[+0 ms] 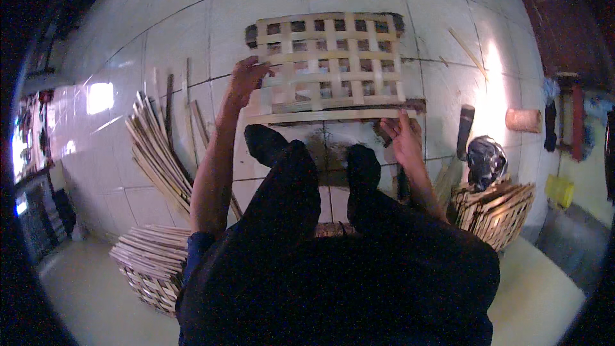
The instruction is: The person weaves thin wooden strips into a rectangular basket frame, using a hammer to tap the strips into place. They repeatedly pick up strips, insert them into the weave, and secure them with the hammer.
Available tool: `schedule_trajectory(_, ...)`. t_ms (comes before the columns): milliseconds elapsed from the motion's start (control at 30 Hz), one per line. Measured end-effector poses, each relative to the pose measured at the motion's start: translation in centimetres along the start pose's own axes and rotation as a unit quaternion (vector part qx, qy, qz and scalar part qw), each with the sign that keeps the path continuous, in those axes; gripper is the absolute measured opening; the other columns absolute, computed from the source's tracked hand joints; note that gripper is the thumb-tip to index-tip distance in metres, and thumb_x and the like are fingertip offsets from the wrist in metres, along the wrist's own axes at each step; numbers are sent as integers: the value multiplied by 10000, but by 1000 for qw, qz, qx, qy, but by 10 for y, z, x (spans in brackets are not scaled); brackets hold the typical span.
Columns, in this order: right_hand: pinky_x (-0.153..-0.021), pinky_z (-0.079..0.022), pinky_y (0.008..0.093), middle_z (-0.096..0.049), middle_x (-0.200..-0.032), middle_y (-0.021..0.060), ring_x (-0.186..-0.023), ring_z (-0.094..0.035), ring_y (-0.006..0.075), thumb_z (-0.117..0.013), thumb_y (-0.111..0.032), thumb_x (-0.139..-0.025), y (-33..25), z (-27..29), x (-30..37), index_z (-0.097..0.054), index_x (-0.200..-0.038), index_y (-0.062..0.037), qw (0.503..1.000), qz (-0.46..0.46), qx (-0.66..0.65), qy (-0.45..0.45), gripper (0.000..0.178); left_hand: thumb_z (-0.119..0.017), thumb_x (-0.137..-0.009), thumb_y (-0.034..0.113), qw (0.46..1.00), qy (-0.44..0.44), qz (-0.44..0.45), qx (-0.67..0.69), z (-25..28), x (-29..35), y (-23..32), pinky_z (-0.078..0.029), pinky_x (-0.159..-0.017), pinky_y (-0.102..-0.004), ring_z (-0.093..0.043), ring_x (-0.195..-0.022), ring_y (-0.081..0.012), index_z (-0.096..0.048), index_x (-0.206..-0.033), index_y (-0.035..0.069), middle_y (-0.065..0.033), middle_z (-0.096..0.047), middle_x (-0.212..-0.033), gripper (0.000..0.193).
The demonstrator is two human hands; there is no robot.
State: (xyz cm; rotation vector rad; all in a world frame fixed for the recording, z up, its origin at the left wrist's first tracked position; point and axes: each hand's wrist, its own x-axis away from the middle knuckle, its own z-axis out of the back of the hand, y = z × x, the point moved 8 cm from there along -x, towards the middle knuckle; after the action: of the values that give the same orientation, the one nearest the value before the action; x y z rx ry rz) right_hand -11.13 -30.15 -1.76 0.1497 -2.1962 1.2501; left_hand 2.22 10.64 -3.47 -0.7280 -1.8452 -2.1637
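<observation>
The work area is a floor of pale, glossy tiles (186, 38); bright light reflects off it at the left and right sides. The left hand (245, 81) is positioned at the left edge of the woven lattice panel, fingers bent; whether they grip a strip end cannot be told. The right hand (405, 136) is at the right end of a loose flat strip (320, 116), fingertips against it; whether they pinch it cannot be told.

The lattice panel (330, 56) lies flat on the floor, forward of the feet. It consists of pale, flat bamboo-like strips interlaced over and under at right angles, leaving open squares. Dark material shows beneath its upper corners. The loose strip runs crosswise along the panel's near side, between panel and feet.

The left foot (266, 144) and right foot (363, 161), in dark coverings, stand just behind the strip. To the left, a fanned bundle of narrow strips (160, 154) lies on the floor. A stack of woven pieces (147, 263) is located at lower left; a second woven stack (496, 214) is located at lower right. A crumpled black bag (485, 159) sits at the second stack's upper end. Near it are a dark elongated object (466, 129) and a brown cylindrical block (523, 120).
</observation>
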Motion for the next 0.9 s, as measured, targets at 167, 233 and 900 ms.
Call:
schedule_trajectory(167,-776,-582,376,-655,-996,114,-835,-660,230,-609,-217,-930,-9,-20,0,-583,-1046,-10,999,1,-12,-38,238,-675,-850,267,951,219,-192,-107,13,32,10,-514,-737,-420,-647,-864,-340,-610,-1070,-6,-211,-659,-992,357)
schedule_trajectory(233,-778,-581,352,-661,-979,104,-830,-662,221,-601,-219,-935,-34,12,-13,-582,-1051,-13,948,197,249,0,236,-670,-836,216,888,292,-262,-242,-30,77,81,-494,-829,-452,-598,-987,-410,-583,-1154,10,-228,-620,-1077,388)
schedule_trajectory(900,-807,-580,302,-663,-999,129,-904,-662,205,-557,-240,-961,-62,-53,-15,-569,-1101,20,993,95,50,-56,295,-640,-812,232,748,501,66,-430,140,211,-116,-442,-814,-435,-543,-947,-350,-534,-1076,46,-157,-565,-998,340)
